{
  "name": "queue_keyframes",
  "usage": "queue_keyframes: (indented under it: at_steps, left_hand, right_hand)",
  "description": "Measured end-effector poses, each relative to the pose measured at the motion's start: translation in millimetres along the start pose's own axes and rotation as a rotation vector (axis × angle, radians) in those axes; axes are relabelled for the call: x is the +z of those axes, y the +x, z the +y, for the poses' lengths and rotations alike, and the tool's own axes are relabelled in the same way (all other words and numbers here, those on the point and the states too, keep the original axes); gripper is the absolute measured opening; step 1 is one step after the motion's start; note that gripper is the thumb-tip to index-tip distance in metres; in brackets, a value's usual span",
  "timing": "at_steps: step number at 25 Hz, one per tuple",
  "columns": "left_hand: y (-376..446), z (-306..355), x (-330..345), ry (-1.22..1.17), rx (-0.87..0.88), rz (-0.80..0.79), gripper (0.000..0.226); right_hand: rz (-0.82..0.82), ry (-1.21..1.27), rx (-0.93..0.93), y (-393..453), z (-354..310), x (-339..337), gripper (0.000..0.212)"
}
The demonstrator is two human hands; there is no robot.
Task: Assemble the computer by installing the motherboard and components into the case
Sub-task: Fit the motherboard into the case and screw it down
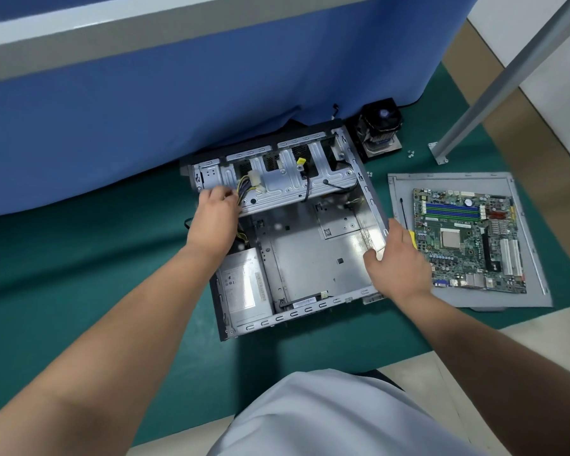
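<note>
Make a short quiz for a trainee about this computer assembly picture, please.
1. True or false: the motherboard is already inside the case.
2. What does the right hand hold? A) the case's right wall B) the CPU cooler C) the side panel
3. Fill in: the left hand is at the bundle of ____ near the drive bays.

Key: 1 false, it lies on the side panel beside the case; 2 A; 3 cables.

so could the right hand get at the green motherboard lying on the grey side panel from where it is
Probably yes: the right hand grips the open metal case wall right beside the green motherboard, which lies uncovered on the grey side panel.
</note>
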State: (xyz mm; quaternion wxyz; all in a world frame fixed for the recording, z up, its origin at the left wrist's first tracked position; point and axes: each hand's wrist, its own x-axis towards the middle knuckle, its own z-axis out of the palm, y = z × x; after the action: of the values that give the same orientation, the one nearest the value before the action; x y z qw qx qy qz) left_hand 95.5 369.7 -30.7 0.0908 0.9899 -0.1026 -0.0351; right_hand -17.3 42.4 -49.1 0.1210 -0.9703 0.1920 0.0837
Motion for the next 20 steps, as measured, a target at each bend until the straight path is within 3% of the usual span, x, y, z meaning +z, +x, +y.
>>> queue_keyframes:
  at_steps: [3,7,12,16,20]
  left_hand:
    - [0.9,7.1,5.3,0.096,0.043,-0.038,0.029]
    - [-2.9,15.7,6.7,0.227,0.045,-0.109,0.063]
    - [10.4,18.7,6.9,0.354,-0.035,-0.242,0.064]
    - [15.3,30.6,8.1,0.483,-0.041,-0.322,0.061]
    - [15.8,31.1,3.0,0.516,-0.031,-0.318,0.063]
  right_hand:
    - [-0.003,0.007,-0.003,0.9,-0.8,-0.5,0.069]
    - [-0.031,0.001,-0.021,1.9,-0.1,-0.9,0.07]
    - [-0.191,0.105,-0.071,-0.6,6.2,-13.1,0.083]
    - [-0.305,0.219,0.172,-13.7,15.5,-16.9,0.071]
    - [-0.288,0.434,0.341,-15.9,15.7,-14.7,0.055]
